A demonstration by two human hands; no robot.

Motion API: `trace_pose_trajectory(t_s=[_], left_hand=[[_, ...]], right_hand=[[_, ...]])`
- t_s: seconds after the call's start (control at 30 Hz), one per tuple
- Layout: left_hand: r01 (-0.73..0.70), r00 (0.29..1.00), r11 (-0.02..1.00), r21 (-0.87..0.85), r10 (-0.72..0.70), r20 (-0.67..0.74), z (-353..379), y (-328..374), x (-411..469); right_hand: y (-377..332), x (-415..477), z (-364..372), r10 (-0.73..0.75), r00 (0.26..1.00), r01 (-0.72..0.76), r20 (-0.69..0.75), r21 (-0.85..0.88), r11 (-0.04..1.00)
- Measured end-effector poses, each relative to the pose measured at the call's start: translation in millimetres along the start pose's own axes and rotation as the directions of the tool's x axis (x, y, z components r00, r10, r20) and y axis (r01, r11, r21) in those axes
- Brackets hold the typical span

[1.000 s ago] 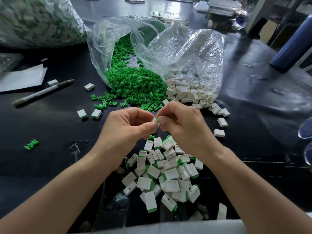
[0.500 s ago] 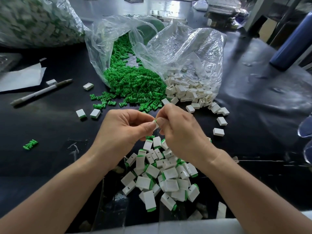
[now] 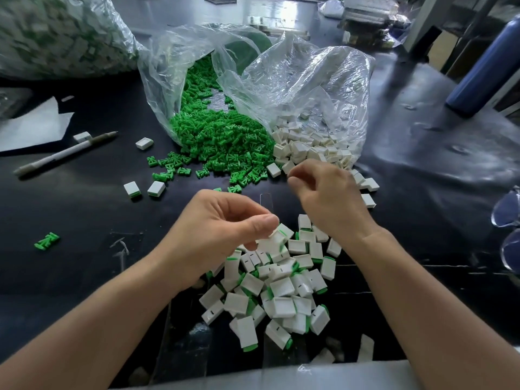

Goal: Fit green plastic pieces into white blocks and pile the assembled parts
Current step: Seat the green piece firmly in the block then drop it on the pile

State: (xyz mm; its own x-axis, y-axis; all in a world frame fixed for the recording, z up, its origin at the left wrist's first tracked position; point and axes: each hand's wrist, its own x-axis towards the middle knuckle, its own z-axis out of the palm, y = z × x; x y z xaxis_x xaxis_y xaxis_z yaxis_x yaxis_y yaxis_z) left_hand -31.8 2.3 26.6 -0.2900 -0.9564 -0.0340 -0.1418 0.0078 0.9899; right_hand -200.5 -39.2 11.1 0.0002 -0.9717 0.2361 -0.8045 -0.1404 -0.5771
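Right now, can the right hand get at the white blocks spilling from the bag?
Probably yes: the right hand hovers right beside the white blocks, fingers loosely curled, with nothing lying between.

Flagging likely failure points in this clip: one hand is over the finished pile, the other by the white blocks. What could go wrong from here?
1. The green pieces and white blocks spill from their bags side by side, touching; the right hand, reaching there, might grab the wrong kind.
2. The pile of assembled parts lies near the front edge of the table; the part pinched by the left hand, if dropped on it, could knock some off.
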Motion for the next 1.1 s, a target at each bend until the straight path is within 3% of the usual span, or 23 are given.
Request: trace_pose_trajectory(t_s=[0.1,0.23,0.43,0.6,0.67,0.73,0.8,0.87,0.97,1.1], left_hand=[[0.002,0.998,1.000,-0.005,-0.002,-0.055,-0.4,-1.7,1.2],[0.005,0.986,0.999,-0.049,-0.013,-0.165,-4.6,-3.3,4.1],[-0.026,0.932,0.977,-0.209,-0.053,-0.359,-15.9,-4.6,11.8],[-0.012,0.940,0.982,-0.190,-0.054,-0.338,-14.5,-9.4,12.6],[-0.010,0.944,0.986,-0.164,-0.044,-0.327,-13.9,-10.1,12.1],[-0.021,0.952,0.997,-0.079,-0.004,-0.306,-13.0,-10.8,11.4],[-0.027,0.964,0.999,0.032,0.035,-0.262,-10.4,-11.9,10.5],[-0.013,0.980,0.999,0.046,0.022,-0.195,-7.7,-12.0,9.6],[-0.033,0.992,0.999,0.031,0.037,-0.124,-4.6,-8.8,7.8],[-0.059,0.970,0.998,0.031,0.065,-0.233,-8.5,-10.3,10.0]], right_hand=[[16.8,10.3,-1.9,0.060,0.998,-0.063,-0.032,-0.140,0.988],[28.1,15.4,1.9,0.140,0.989,-0.121,0.046,-0.292,0.949],[30.3,18.1,3.8,0.154,0.988,-0.143,0.021,-0.269,0.953],[33.6,18.3,5.9,0.108,0.994,-0.097,0.018,-0.310,0.946],[31.4,19.0,4.6,0.079,0.996,-0.088,-0.050,-0.201,0.976],[22.5,16.2,1.3,0.071,0.995,-0.068,-0.070,0.051,0.996],[8.1,9.1,-1.2,0.053,0.997,-0.070,0.061,0.324,0.943],[-6.1,0.1,1.2,-0.007,0.977,-0.100,0.215,0.484,0.869],[-18.0,-9.7,10.2,-0.069,0.959,-0.106,0.276,0.571,0.814],[-18.8,-11.6,16.2,-0.056,0.979,-0.070,0.194,0.586,0.808]])
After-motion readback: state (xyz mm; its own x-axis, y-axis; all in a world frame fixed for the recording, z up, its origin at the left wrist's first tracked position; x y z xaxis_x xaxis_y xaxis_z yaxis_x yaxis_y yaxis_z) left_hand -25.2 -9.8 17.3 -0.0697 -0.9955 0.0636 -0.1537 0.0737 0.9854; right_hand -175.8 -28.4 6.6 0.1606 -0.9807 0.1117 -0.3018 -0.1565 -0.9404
